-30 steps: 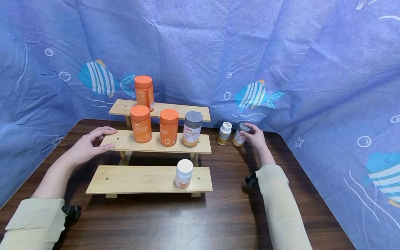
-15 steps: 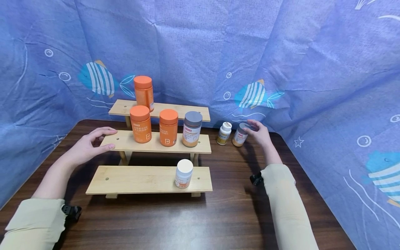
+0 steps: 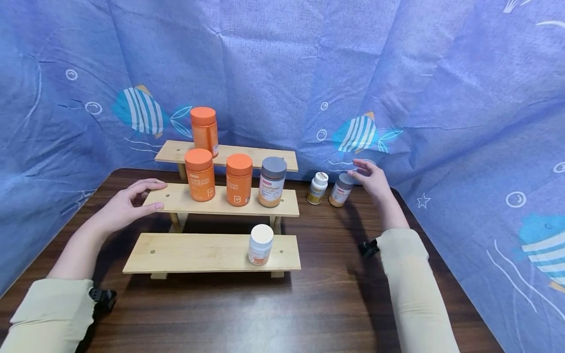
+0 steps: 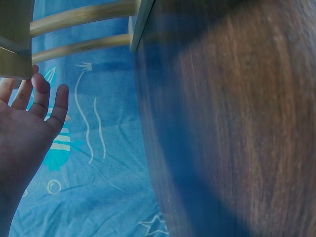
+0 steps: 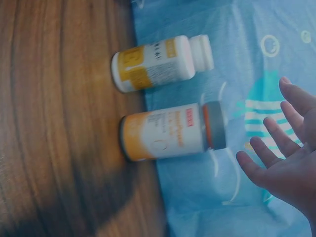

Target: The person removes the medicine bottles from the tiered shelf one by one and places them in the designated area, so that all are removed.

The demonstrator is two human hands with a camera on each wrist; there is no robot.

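Note:
My left hand (image 3: pixel 125 206) grips the left end of the middle board (image 3: pixel 220 208) of a three-step wooden stand, thumb at the front edge and fingers toward the back. In the left wrist view the outer fingers (image 4: pixel 59 108) are free and the thumb is hidden. My right hand (image 3: pixel 372 182) hovers just right of a grey-capped bottle (image 3: pixel 341 190) with a white and orange label, apart from it, fingers spread and holding nothing. A white-capped bottle (image 3: pixel 317 188) with a yellow label stands upright to that bottle's left; both are also in the right wrist view.
Two orange jars (image 3: pixel 200 175) and a larger grey-capped jar (image 3: pixel 271 182) stand on the middle step. Another orange jar (image 3: pixel 204 131) is on the top step, a white bottle (image 3: pixel 260 244) on the lowest. A blue fish-print cloth (image 3: pixel 273 73) hangs behind the dark table (image 3: pixel 212 314).
My right hand has drawn away from the grey-capped bottle, letting go and moving right and slightly up. That bottle stays on the table beside the yellow-labelled one. My left hand has not moved.

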